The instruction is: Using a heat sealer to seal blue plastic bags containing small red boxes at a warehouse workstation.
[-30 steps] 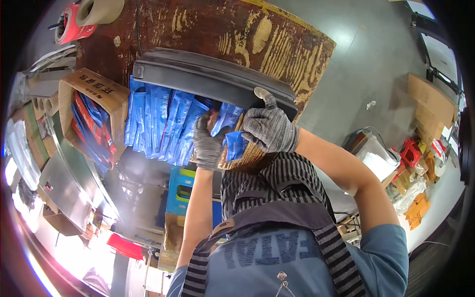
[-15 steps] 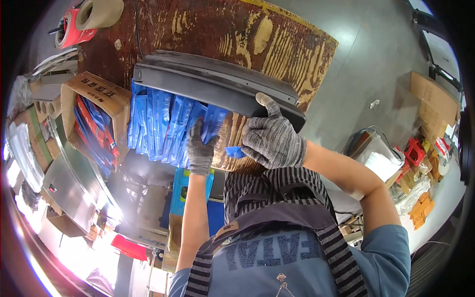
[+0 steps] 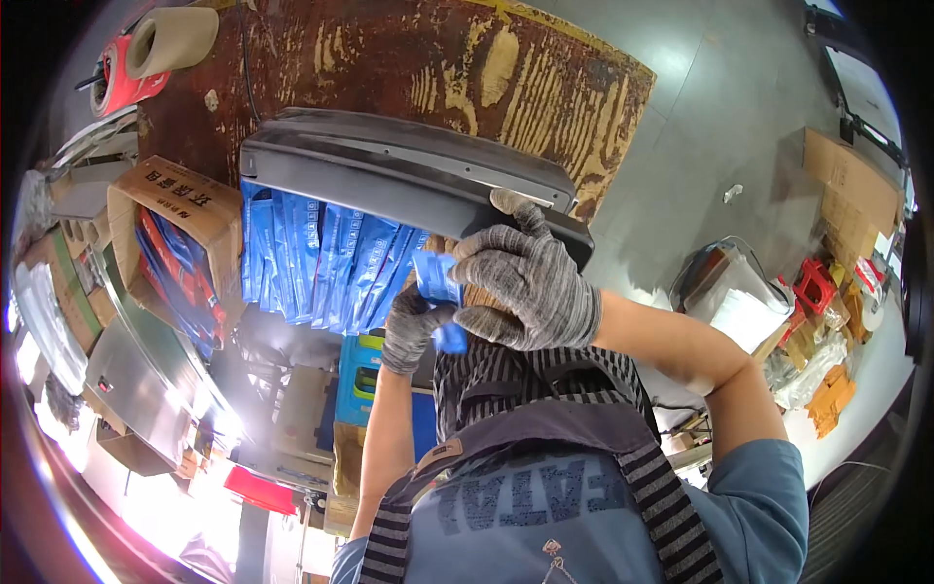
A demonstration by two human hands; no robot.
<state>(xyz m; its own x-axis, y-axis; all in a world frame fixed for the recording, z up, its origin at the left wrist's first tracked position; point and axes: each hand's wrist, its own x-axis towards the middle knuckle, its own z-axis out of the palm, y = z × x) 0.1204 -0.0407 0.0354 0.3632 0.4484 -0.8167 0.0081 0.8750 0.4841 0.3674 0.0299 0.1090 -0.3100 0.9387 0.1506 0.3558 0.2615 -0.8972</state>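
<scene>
A long dark-grey machine with a slotted bar [image 3: 389,175] lies across the wooden table. A row of flat blue plastic packets [image 3: 302,263] sticks out from under its near edge. My left hand [image 3: 413,336], in a grey knit glove, is closed round a small blue plastic piece [image 3: 438,277] near the table's front edge; part of the blue shows below the thumb. My right hand [image 3: 535,282], gloved alike, is just right of it, fingers apart, thumb and fingertips close to the blue piece. Whether they touch it is hard to tell.
At the left stands an open cardboard box [image 3: 170,185] with blue and red packets inside. Rolls of tape [image 3: 173,41] sit at the table's far left corner. A lined bin [image 3: 735,302] and cardboard [image 3: 846,195] are on the floor at right. A blue crate [image 3: 352,384] is below the table edge.
My left hand has moved from the packets to the right and nearer me, closing on the blue piece. My right hand's fingers have uncurled and spread. The view has shifted slightly.
</scene>
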